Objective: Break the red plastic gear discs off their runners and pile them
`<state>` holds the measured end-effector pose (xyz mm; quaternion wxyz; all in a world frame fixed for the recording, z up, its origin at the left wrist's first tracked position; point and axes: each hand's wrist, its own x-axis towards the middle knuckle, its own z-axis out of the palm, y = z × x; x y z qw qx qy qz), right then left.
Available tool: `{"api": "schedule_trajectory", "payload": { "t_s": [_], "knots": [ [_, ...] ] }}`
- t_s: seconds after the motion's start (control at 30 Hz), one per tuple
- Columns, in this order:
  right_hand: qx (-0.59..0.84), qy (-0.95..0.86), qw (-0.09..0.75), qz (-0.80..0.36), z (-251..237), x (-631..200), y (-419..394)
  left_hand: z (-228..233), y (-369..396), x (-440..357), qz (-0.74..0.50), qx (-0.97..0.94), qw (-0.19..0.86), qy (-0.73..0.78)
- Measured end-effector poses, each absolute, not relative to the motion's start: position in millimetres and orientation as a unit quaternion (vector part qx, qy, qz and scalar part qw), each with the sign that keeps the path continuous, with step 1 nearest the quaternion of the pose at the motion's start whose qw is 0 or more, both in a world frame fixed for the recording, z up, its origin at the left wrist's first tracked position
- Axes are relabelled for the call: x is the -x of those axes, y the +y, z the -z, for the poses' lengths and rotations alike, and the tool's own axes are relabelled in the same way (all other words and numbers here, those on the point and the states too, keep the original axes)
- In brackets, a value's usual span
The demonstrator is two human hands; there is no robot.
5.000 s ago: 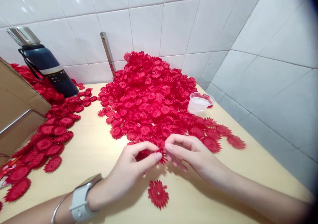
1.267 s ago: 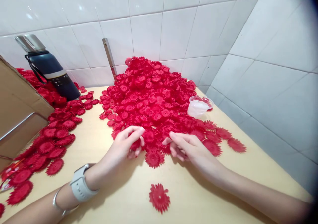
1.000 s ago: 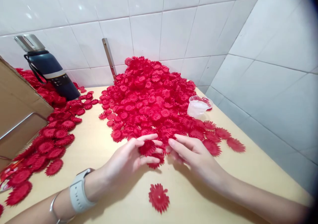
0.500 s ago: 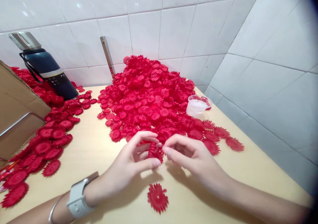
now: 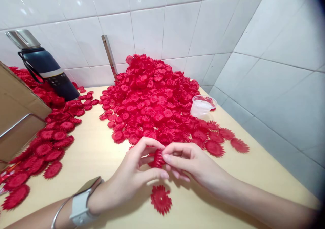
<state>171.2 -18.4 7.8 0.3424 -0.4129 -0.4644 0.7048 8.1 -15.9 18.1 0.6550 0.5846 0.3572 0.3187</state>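
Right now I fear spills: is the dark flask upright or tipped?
Tipped: the dark flask leans left against the tiled wall.

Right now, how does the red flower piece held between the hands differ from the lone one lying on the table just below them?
The held flower piece is lifted off the table, pinched between the left hand and right hand; the lone flower piece lies untouched. The held one stands on edge, partly hidden by fingers; the lone one lies flat, fully visible. Both are red, with toothed petals.
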Motion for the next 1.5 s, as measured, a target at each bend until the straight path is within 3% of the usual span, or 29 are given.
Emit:
{"api": "schedule_trajectory", "payload": {
  "t_s": [0.13, 0.33, 0.67, 0.77, 0.93, 1.07, 1.17, 1.27, 1.33, 1.43, 1.5],
  "knots": [
    [0.422, -0.444, 0.344, -0.711, -7.8, -169.6, -20.1, -17.0, -16.1, -8.1, -0.315, -0.584, 0.651, 0.37],
    [0.453, -0.51, 0.368, -0.632, -8.1, -170.1, -22.2, -17.6, -10.1, -6.2, -0.301, -0.678, 0.513, 0.431],
    [0.458, -0.591, 0.32, -0.582, -13.8, -172.5, -21.5, -16.8, -8.1, -4.1, -0.276, -0.709, 0.476, 0.441],
    [0.464, -0.67, 0.272, -0.511, -17.0, -171.2, -24.9, -14.8, -0.2, -1.9, -0.31, -0.682, 0.465, 0.472],
    [0.344, -0.887, 0.11, -0.287, -10.5, -167.8, -37.6, -16.6, 18.6, 3.9, -0.364, -0.643, 0.439, 0.512],
    [0.295, -0.927, 0.078, -0.219, -1.5, -164.2, -41.1, -19.9, 22.6, 6.9, -0.378, -0.622, 0.46, 0.508],
    [0.307, -0.916, 0.117, -0.229, -4.8, -164.3, -32.4, -20.3, 19.9, 7.6, -0.366, -0.619, 0.475, 0.508],
    [0.364, -0.874, 0.237, -0.219, -17.9, -170.5, -11.5, -19.6, 18.6, 8.7, -0.366, -0.626, 0.467, 0.506],
    [0.431, -0.828, 0.33, -0.139, -28.2, -176.4, 5.7, -18.7, 19.1, 9.7, -0.371, -0.635, 0.455, 0.502],
    [0.492, -0.801, 0.34, 0.026, -39.2, -179.6, 22.3, -16.9, 19.4, 10.6, -0.37, -0.652, 0.437, 0.496],
    [0.472, -0.823, 0.315, 0.032, -41.7, -174.8, 21.1, -15.8, 17.8, 10.3, -0.363, -0.667, 0.428, 0.49]
  ]
}}
